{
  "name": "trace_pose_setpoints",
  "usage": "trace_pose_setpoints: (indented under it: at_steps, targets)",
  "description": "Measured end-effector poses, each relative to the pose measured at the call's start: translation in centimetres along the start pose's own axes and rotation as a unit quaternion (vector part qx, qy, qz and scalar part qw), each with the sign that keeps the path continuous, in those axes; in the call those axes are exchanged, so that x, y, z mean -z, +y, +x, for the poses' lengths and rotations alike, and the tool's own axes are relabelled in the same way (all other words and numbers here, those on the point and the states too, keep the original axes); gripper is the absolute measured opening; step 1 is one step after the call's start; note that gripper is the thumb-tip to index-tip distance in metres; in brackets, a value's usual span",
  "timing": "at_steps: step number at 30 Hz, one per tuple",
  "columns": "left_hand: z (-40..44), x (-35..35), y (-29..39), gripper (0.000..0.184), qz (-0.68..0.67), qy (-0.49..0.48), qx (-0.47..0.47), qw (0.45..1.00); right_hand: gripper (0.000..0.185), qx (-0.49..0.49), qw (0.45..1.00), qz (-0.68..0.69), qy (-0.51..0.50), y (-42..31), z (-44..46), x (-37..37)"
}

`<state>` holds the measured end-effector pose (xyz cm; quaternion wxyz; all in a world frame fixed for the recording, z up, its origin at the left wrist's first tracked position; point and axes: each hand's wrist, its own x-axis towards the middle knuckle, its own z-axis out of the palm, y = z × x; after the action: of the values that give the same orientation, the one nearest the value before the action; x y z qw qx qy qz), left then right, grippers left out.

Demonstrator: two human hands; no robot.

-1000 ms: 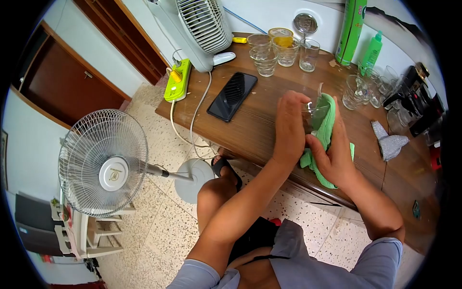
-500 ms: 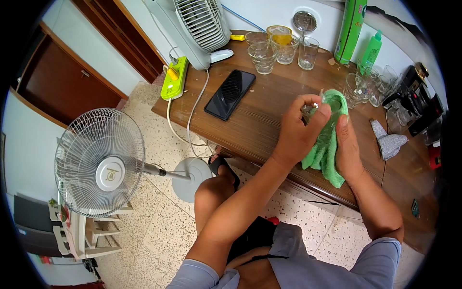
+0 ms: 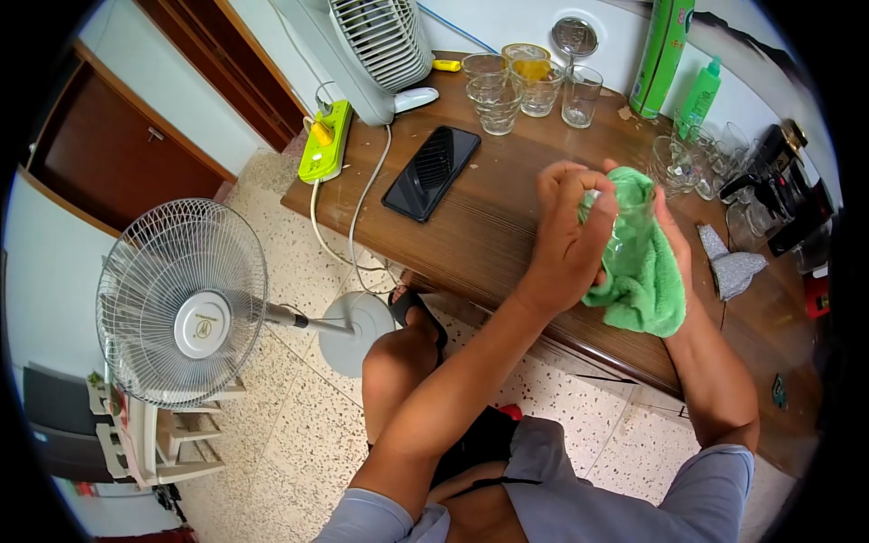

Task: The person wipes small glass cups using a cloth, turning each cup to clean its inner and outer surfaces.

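Observation:
Above the front part of the table, both my hands are at a clear glass [image 3: 631, 224] wrapped partly in a green cloth [image 3: 647, 294]. My left hand [image 3: 572, 231] is closed at the glass's left side, its fingers curled over the rim area and partly against the cloth. From the right, my right hand [image 3: 674, 240] is closed around the cloth and supports the glass through it. Most of its fingers are hidden behind the cloth, whose lower end hangs below the glass.
Stacked glasses [image 3: 495, 104] stand at the back, near a round mirror [image 3: 575, 38]. More glasses [image 3: 674, 166] are at the right, beside a grey cloth [image 3: 731, 267]. A phone [image 3: 432, 174] lies left of my hands. A power strip [image 3: 324, 145] and standing fan [image 3: 201, 324] are further left.
The cloth has shifted and now wraps around the glass, its lower end swung right. My left hand has turned over the glass, and my right hand has moved behind the cloth.

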<state>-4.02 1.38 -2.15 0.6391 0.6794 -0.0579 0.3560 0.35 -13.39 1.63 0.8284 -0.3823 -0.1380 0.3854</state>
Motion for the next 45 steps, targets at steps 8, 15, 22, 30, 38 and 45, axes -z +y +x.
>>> trace_pose_setpoints:
  at_steps: [8,15,22,30,38,45]
  targets:
    - [-0.2,0.1,2.0,0.032,0.172,0.013,-0.163,0.971,0.078,0.233,0.899,-0.364,0.075,1.7,-0.3,1.2]
    - [0.0,0.7,1.0,0.052,0.121,-0.027,-0.077,0.989,0.08,0.145,0.953,-0.26,0.05,1.3,-0.6,0.3]
    - [0.0,1.1,0.0,0.049,0.009,-0.091,-0.055,0.994,0.089,-0.034,0.994,-0.094,-0.041,-0.2,-0.3,1.1]
    - [0.0,0.2,-0.3,0.041,0.063,0.022,-0.029,0.997,0.074,0.102,0.958,-0.248,0.098,1.3,-1.1,-1.0]
    - [-0.3,0.3,0.3,0.043,0.047,-0.012,0.005,0.999,0.073,0.004,0.987,-0.129,0.098,0.6,-0.4,-0.2]
    - [-0.4,0.7,0.6,0.042,-0.056,-0.054,0.076,0.994,0.077,-0.076,0.995,-0.026,0.063,0.1,-0.1,0.6]
